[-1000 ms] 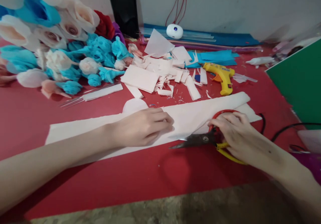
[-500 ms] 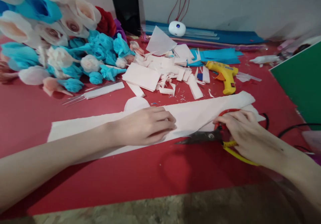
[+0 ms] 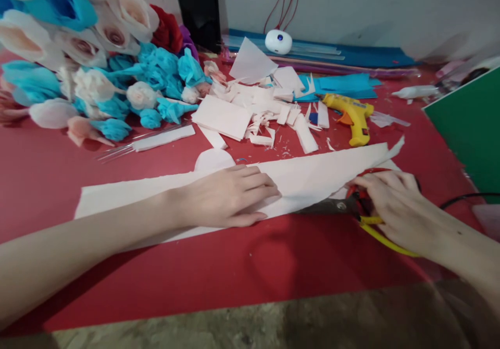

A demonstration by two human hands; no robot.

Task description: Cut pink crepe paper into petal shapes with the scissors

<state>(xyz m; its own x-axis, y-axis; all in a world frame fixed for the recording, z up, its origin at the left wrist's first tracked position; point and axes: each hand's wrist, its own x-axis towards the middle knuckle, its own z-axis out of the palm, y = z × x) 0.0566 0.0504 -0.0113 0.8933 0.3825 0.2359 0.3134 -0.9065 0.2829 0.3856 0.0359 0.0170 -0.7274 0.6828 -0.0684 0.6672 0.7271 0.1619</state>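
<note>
A long strip of white crepe-like paper (image 3: 312,174) lies across the red table. My left hand (image 3: 230,195) rests flat on it, fingers stretched out, pressing near its middle. At the paper's right end, my right hand (image 3: 394,203) grips a pair of scissors (image 3: 332,206) with a red and a yellow handle. Their dark blades point left along the paper's near edge, and the tips are partly hidden there. The paper's far right corner curls up. A rounded white piece (image 3: 214,160) shows just behind the strip.
Cut white paper pieces (image 3: 222,117) and scraps lie behind the strip. A yellow glue gun (image 3: 353,117) is at the back right, near blue paper (image 3: 338,86). Crepe flowers (image 3: 156,78) crowd the back left. A green board (image 3: 469,125) stands at the right; a white device (image 3: 278,41) is at the back.
My right hand and the scissors have shifted a little to the right. The paper's right end has changed shape, its corner now sticking up. My left hand stays nearly in place, its thumb more spread.
</note>
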